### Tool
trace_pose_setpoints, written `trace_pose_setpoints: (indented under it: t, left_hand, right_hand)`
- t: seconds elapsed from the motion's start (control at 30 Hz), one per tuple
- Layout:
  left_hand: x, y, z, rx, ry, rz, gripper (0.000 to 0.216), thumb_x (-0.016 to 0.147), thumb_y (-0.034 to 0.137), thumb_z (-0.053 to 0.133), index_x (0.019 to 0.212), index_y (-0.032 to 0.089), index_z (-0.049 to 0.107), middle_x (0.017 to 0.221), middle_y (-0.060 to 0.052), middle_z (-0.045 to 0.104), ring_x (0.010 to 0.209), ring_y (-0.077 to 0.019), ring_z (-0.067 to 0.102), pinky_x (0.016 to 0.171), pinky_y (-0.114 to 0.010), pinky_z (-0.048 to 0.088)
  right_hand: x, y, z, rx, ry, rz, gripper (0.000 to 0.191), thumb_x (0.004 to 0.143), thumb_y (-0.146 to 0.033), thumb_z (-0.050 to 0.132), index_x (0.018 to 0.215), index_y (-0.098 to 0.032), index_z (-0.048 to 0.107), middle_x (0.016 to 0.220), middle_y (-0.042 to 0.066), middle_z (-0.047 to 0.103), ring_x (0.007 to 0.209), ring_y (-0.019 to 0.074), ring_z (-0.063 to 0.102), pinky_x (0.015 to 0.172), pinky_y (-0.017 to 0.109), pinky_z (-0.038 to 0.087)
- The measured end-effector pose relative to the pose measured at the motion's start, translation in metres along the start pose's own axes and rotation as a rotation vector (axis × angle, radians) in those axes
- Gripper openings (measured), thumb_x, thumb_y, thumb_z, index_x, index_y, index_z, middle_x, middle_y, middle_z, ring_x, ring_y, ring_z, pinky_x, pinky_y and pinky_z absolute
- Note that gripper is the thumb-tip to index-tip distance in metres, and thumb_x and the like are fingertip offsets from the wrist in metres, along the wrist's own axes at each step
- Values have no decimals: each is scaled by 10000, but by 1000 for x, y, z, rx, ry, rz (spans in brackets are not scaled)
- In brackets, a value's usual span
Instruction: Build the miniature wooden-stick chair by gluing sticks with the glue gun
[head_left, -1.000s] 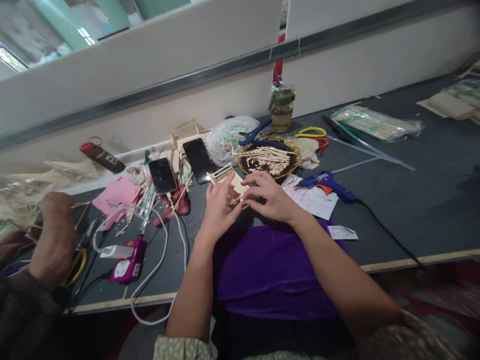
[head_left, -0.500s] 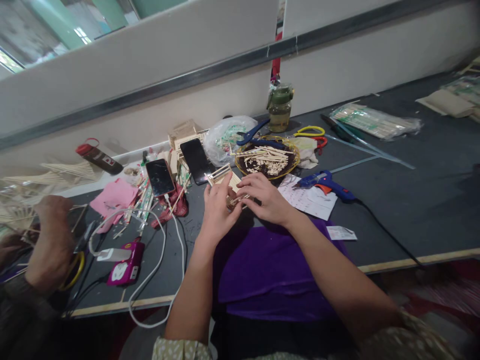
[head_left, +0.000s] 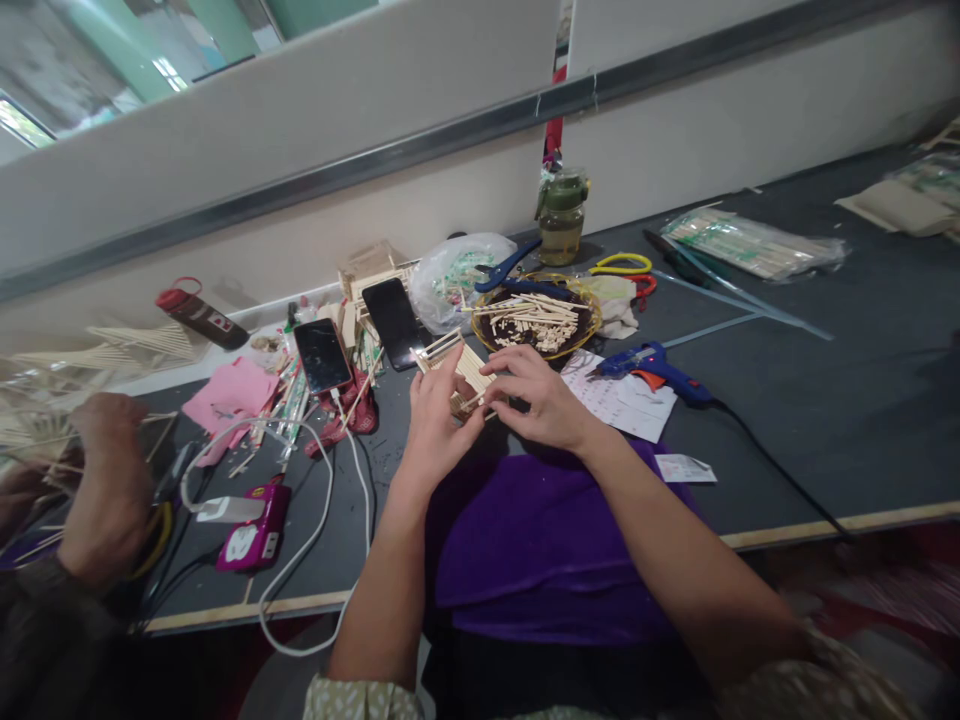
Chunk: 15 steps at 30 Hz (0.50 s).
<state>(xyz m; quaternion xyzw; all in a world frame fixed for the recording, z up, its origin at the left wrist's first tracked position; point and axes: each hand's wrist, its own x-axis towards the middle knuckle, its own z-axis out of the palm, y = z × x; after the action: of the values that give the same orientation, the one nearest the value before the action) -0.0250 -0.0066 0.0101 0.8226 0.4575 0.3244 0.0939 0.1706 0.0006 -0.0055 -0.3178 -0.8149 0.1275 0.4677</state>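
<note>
A small model built from wooden sticks (head_left: 472, 372) is held between my two hands, above the near side of the table. My left hand (head_left: 436, 412) grips its left side, fingers up along the frame and thumb toward the front edge. On the front right, the bent fingers of my right hand (head_left: 534, 400) pinch at the model's edge; any small piece between the fingertips is too small to make out. Just behind stands a yellow-rimmed basket (head_left: 598, 318) of cut stick pieces (head_left: 536, 322). Under my forearms lies a purple cloth (head_left: 547, 545).
A blue glue gun (head_left: 660, 370) rests on paper at right, its cord crossing the table edge. Two phones (head_left: 322, 355), a white cable (head_left: 328, 500) and a pink power strip (head_left: 262, 530) are left. Another person's hand (head_left: 112, 450) works at far left. A jar (head_left: 561, 220) stands behind.
My right fingers have shifted slightly along the model's front edge, and a little more of its slatted surface shows. The other person's hand at left has moved slightly.
</note>
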Motion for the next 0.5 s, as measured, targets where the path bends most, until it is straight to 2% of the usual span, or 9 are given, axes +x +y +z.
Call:
trace_pose_setpoints:
  t: [0.3, 0.5]
  left_hand:
    - [0, -3, 0, -30, 13, 27, 756, 877, 304, 653, 1525, 228, 270, 1002, -51, 696, 1095, -243, 596, 1083, -495, 343]
    - [0, -7, 0, -64, 3, 39, 830, 847, 325, 695, 1540, 235, 248, 1022, -53, 682, 1094, -246, 598, 1062, -465, 373]
  right_hand:
    - [-1, 5, 3, -24, 9, -38, 155, 822, -72, 624, 886, -211, 647, 1091, 92, 665, 1142, 271, 536, 981, 488, 491]
    - [-1, 4, 3, -38, 11, -47, 169, 809, -62, 620, 867, -220, 628, 1081, 90, 669, 1132, 283, 541, 963, 502, 496]
